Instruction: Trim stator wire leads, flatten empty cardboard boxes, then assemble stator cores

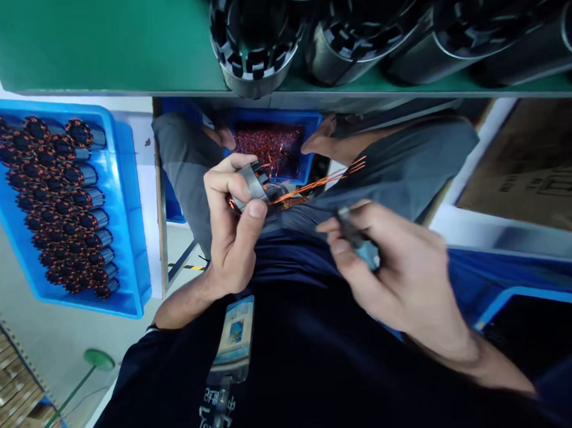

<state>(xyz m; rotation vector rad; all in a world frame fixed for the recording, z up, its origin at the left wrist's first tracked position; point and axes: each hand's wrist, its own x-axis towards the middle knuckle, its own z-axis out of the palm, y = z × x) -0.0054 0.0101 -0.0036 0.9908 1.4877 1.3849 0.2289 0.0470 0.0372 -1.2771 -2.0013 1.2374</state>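
Observation:
My left hand (235,223) grips a small metal motor stator (254,182) between fingers and thumb, above my lap. Long copper wires (320,183) stick out of the stator to the right, their ends loose. My right hand (390,259), slightly blurred, is closed around a small dark hand tool (358,238) with a grey-green end; its exact kind is hard to make out. The tool is apart from the wires, below and right of their ends. Beneath the hands, between the feet, a blue bin (312,123) contains many reddish wire scraps (269,141).
Large metal cylinders (253,80) line the green shelf edge (111,50) above. At the left, a blue tray (128,217) holds several rows of wound stators. A cardboard box (530,167) lies right; a badge (235,336) hangs from my chest.

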